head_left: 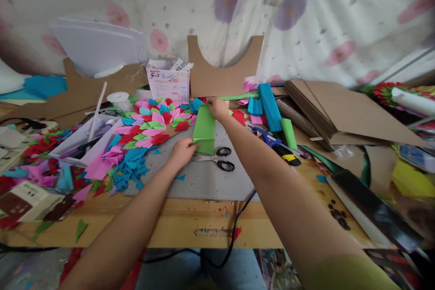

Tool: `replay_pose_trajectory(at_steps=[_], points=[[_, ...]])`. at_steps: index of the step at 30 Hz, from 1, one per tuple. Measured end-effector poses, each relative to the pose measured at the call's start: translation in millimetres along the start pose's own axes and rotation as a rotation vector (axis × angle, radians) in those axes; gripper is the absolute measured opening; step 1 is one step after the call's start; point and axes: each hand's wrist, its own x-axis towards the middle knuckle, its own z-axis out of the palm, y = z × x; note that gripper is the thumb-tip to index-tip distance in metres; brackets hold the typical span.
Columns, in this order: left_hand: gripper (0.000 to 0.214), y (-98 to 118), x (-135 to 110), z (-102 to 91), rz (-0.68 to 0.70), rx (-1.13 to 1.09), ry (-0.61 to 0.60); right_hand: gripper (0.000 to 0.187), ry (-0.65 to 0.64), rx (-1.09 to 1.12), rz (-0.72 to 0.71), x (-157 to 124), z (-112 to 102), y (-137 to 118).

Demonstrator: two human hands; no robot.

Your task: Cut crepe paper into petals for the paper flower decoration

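Observation:
A folded green paper sheet (204, 130) is stretched between both hands over the grey mat (200, 179). My left hand (182, 151) pinches its near edge. My right hand (216, 108) grips its far top edge, fingers closed. Black-handled scissors (217, 158) lie on the mat just right of the left hand, partly under the paper. To the left of the paper sits a fan of pink, red, green and blue paper petals (154, 124).
A blue glue gun (272, 140) and rolls of blue and green paper (270, 106) lie to the right. Stacked cardboard (340, 111) fills the right side, a small printed box (168, 82) stands behind, and paper scraps (50, 163) litter the left. A black cable (234, 231) hangs over the table edge.

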Motion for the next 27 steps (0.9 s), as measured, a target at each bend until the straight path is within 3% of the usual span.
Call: replay_pose_trajectory(at_steps=[16,27], points=[[0.027,31.2,15.8,-5.0,-0.189,0.412,-0.095,0.026,0.006,0.068,0.008,-8.2,0.8,-1.7],[0.029,30.1,17.0,-1.9,-0.209,0.387,-0.059,0.029,0.06,0.022,-0.016,-5.8,1.9,-6.6]])
